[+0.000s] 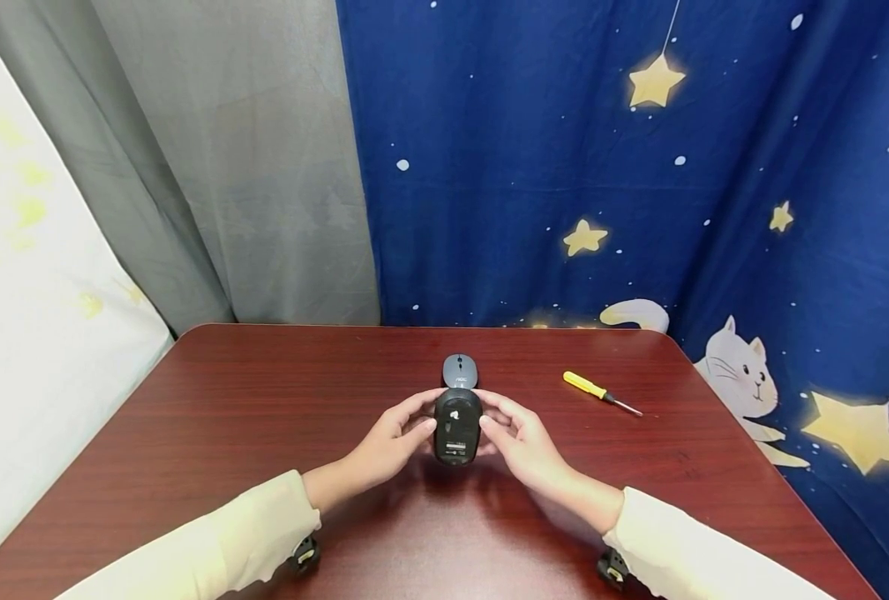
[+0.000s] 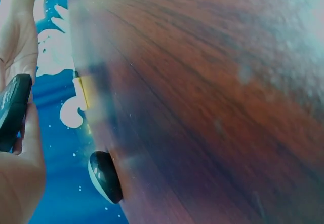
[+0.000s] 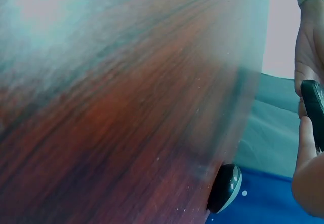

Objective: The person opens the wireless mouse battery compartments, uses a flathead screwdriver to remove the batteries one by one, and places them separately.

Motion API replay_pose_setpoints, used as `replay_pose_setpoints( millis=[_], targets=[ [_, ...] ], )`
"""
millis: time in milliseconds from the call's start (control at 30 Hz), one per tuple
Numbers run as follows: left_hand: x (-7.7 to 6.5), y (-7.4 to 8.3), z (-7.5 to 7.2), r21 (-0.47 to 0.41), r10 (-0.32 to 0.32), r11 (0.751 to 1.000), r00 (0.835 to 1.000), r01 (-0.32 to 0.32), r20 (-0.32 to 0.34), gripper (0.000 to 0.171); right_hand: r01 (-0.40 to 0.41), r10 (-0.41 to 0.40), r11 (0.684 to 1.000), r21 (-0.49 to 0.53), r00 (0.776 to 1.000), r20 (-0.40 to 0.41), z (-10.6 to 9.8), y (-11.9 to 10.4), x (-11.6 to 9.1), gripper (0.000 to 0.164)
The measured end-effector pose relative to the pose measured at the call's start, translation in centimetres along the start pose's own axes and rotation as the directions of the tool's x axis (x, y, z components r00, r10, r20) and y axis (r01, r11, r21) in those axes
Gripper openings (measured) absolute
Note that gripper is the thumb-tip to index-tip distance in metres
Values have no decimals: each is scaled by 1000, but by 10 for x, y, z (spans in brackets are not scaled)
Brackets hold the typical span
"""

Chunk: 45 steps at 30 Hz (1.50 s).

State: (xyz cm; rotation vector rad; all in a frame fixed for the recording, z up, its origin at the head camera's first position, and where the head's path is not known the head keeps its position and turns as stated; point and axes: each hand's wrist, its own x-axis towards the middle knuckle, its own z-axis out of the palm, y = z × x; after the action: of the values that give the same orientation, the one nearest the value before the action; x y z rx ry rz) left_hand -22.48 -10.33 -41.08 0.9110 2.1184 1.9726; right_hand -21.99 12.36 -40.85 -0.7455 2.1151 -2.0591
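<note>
Between both hands, above the table, is a black computer mouse [image 1: 457, 429] with its labelled underside facing the head camera. My left hand [image 1: 395, 437] grips its left side, thumb on the near face and fingers behind. On the opposite side my right hand [image 1: 522, 442] holds it the same way. Beyond it a grey-blue computer mouse [image 1: 460, 369] lies on the table, buttons up, its near end overlapped by the held one in the head view. Both wrist views show the lying mouse [image 2: 105, 177] and the edge of the held mouse [image 3: 314, 111].
A screwdriver [image 1: 601, 393] with a yellow handle lies on the right part of the reddish-brown table [image 1: 279, 375]. Behind the table's far edge hang a grey curtain [image 1: 264, 167] and a blue star-patterned curtain [image 1: 504, 167].
</note>
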Motion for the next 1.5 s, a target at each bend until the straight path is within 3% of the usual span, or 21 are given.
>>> replay_pose_setpoints(
  millis=[100, 300, 533, 700, 1100, 1500],
  targets=[
    [0, -2, 0, -115, -68, 991, 998, 69, 16, 44, -68, 69, 997, 41, 998, -7, 1, -1, 1, 40],
    [-2, -7, -2, -168, -138, 975, 989, 146, 60, 55, -159, 158, 981, 111, 987, 11, 3, 1, -2, 44],
    [-3, -9, -1, -161, -127, 977, 989, 139, 80, 72, -203, 203, 972, 118, 979, 10, 4, 4, -5, 45],
    [-3, -9, 0, -171, -157, 971, 984, 169, 82, 79, -213, 213, 968, 130, 977, 13, 5, 1, -5, 46],
    [-2, -12, 2, -148, -176, 972, 983, 182, 52, 75, -273, 274, 949, 156, 962, 17, 2, 1, -3, 46],
    [-4, -9, 1, -136, -184, 973, 982, 186, 28, 73, -221, 220, 968, 119, 975, 24, 0, 4, 2, 44]
  ],
)
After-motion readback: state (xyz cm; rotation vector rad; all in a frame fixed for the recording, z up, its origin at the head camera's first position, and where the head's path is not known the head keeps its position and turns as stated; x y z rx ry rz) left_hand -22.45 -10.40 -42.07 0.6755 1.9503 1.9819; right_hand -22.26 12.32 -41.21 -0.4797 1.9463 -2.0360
